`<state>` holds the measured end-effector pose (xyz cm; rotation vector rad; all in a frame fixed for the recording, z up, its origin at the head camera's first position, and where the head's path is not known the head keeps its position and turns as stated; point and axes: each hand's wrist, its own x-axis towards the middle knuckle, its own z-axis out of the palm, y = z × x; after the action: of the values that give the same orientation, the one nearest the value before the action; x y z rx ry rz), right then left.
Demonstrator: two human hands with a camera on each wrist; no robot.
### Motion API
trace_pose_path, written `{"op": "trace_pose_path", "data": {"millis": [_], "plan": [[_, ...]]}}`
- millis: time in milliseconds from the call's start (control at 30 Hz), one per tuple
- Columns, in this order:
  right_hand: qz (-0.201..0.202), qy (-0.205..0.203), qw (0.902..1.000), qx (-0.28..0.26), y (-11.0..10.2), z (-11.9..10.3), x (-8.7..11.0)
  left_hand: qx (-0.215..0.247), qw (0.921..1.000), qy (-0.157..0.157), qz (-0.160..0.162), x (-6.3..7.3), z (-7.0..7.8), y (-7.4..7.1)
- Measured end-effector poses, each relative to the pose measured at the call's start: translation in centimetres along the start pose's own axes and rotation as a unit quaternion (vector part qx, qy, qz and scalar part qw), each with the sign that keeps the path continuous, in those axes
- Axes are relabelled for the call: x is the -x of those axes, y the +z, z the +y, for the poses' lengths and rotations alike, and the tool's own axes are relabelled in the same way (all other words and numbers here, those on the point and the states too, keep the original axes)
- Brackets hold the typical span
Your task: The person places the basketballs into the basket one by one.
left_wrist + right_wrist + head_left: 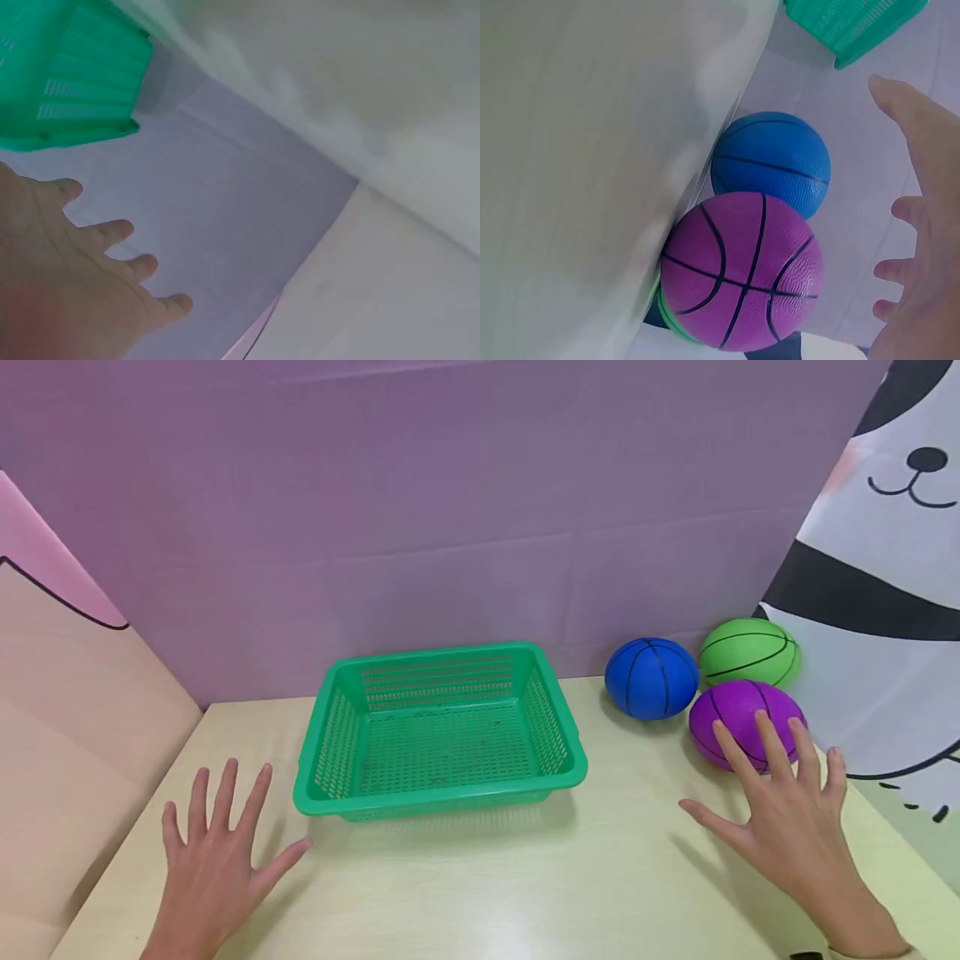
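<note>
My left hand [212, 868], fingers spread, is held to the left of a green plastic basket [450, 802] and touches nothing. The basket has slotted sides, and nothing lies inside it. On the right, my right hand [795, 818] is spread in front of a purple ball [731, 714] with black lines, its fingertips overlapping the ball in the head view. The right wrist view shows a gap between that hand and the purple ball [742, 270]. Close behind sit a blue ball [651, 679] and a light green ball [750, 652], the latter partly hidden by the purple one.
A pale wooden table [450, 893] carries everything. Behind it hangs a purple cloth [450, 527]. A panda-print panel [877, 693] stands along the right side beside the balls, and a beige and pink panel [67, 718] along the left.
</note>
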<state>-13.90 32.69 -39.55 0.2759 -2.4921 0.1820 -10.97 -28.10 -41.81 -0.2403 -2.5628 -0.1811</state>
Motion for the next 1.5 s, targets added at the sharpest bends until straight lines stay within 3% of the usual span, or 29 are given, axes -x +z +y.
{"op": "trace_pose_path", "data": {"millis": [167,300,500,600,733,967,1067,1267,1400,1500], "plan": [[-0.007,-0.021,0.9997,-0.014,0.1,-0.1,-0.9,0.029,0.9993,0.022,0.007,-0.7,0.9,-1.0],[-0.013,-0.051,0.9978,-0.04,-0.2,0.1,-2.3,0.08,0.9965,0.025,-0.006,-1.3,1.8,-1.7],[-0.048,-0.07,0.9936,-0.075,-1.3,0.4,-5.5,0.174,0.9828,-0.034,-0.051,-1.9,2.6,-2.7],[-0.073,-0.048,0.9929,-0.081,-1.9,0.9,-6.9,0.203,0.9746,-0.065,-0.069,-2.7,2.8,-2.9],[-0.101,-0.009,0.9905,-0.093,-2.5,1.7,-8.5,0.234,0.9646,-0.08,-0.092,-4.4,2.5,-2.6],[-0.128,0.072,0.9827,-0.113,-2.9,3.2,-9.9,0.324,0.9306,-0.105,-0.135,-7.0,2.0,-1.4],[-0.143,0.091,0.9801,-0.103,-2.3,3.9,-9.4,0.343,0.9239,-0.105,-0.133,-7.3,2.1,-1.3],[-0.162,0.118,0.9763,-0.081,-0.6,5.1,-8.4,0.352,0.9229,-0.097,-0.121,-7.4,2.3,-1.0],[-0.168,0.133,0.9737,-0.078,0.5,5.8,-8.1,0.388,0.9084,-0.105,-0.117,-7.4,2.1,-0.6],[-0.165,0.141,0.9727,-0.082,1.3,6.4,-7.7,0.426,0.887,-0.122,-0.129,-7.3,2.0,-0.1]]}}
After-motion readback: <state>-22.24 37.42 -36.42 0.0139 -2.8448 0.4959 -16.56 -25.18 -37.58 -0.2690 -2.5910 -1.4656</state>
